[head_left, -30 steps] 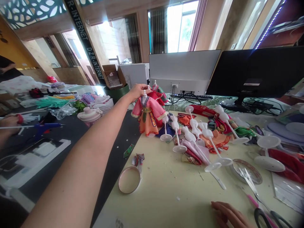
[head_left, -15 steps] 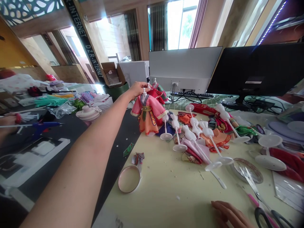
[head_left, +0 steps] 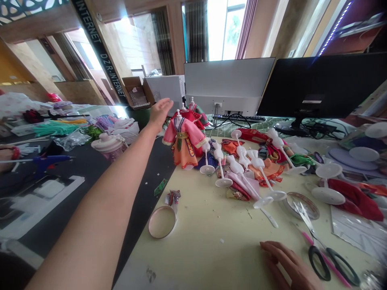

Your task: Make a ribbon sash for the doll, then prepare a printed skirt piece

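My left hand (head_left: 161, 112) is raised at the back of the table, its fingers apart and empty. Just right of it stand several small dressed mannequins; the front one is a mannequin in a pink and orange robe (head_left: 184, 139), with a red-dressed mannequin (head_left: 195, 117) behind it. My right hand (head_left: 288, 264) lies on the cream tabletop at the lower right, fingers stretched out, holding nothing. Nearest to it are black-handled scissors (head_left: 314, 237). Several bare white mannequins (head_left: 237, 167) on round stands lie or lean among colourful cloth pieces.
A tape roll (head_left: 162, 222) with a printed ribbon end lies left of centre. Two monitors (head_left: 228, 86) stand behind. At left are a blue glue gun (head_left: 48, 163), a lidded pink cup (head_left: 109, 145) and another person's hand (head_left: 9, 153). A round dish (head_left: 302, 205) sits at right.
My left hand has let go of the mannequins and drawn back leftward. The camera view has shifted slightly. My right hand still rests on the table.
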`<state>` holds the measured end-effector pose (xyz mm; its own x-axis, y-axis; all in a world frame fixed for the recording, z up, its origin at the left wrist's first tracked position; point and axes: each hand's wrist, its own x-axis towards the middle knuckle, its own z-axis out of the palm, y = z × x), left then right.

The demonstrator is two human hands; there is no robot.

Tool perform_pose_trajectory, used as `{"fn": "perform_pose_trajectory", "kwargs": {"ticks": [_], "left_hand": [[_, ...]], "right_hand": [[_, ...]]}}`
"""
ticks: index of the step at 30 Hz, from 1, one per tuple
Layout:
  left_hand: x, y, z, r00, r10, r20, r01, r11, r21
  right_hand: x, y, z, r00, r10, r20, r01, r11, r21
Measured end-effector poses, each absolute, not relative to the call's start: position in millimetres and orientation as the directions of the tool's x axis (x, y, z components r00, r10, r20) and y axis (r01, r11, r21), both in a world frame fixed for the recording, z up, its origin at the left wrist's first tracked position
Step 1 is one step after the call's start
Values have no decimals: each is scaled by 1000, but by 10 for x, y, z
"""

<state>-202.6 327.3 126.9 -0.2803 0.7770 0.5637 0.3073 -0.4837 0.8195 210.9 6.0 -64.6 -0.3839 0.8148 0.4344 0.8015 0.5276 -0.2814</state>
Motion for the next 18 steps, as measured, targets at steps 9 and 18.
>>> {"fn": "perform_pose_trajectory", "kwargs": {"ticks": [9,18], "left_hand": [[-1754,2422,973,-568,426,704,530,-466,709],[-802,1872,355,133,927,351,760,-323,564]], "right_hand": [[2038,23,-607,-316,848,424,821,469,-325],[2010,21,-568,-360,834,417,817,498,-291]]}}
